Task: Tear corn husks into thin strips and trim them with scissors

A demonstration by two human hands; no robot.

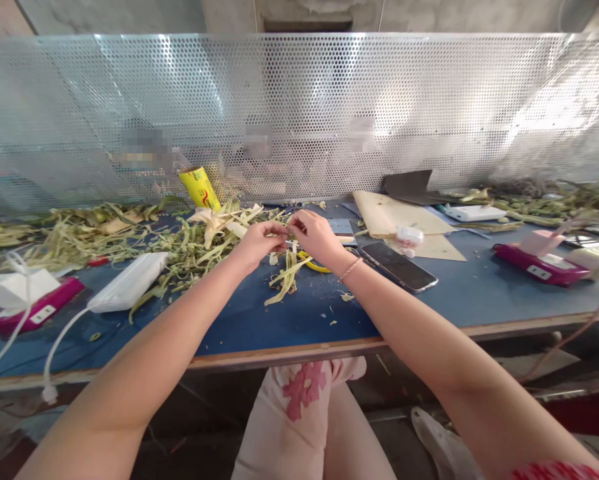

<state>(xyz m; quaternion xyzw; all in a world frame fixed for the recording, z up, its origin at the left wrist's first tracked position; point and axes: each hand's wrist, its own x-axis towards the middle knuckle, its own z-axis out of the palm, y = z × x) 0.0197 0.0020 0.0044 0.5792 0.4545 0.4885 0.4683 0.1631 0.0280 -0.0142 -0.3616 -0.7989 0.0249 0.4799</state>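
My left hand [262, 244] and my right hand [315, 233] nearly meet over the blue table [329, 328], fingertips pinched together. Whatever lies between the fingers is too small to make out. Just under them is a small bunch of pale green dried stems [288, 277], with a yellow ring [313, 264] beside it, partly behind my right wrist. A heap of dried plant pieces [194, 250] spreads to the left of my left hand.
A yellow roll [200, 189] stands tilted behind the heap. Right lie a black phone [399, 267], tan paper [389, 217] and a magenta power strip [539, 265]. Left are a white adapter [128, 283] and another strip [44, 312]. A perforated metal screen [299, 87] closes the back.
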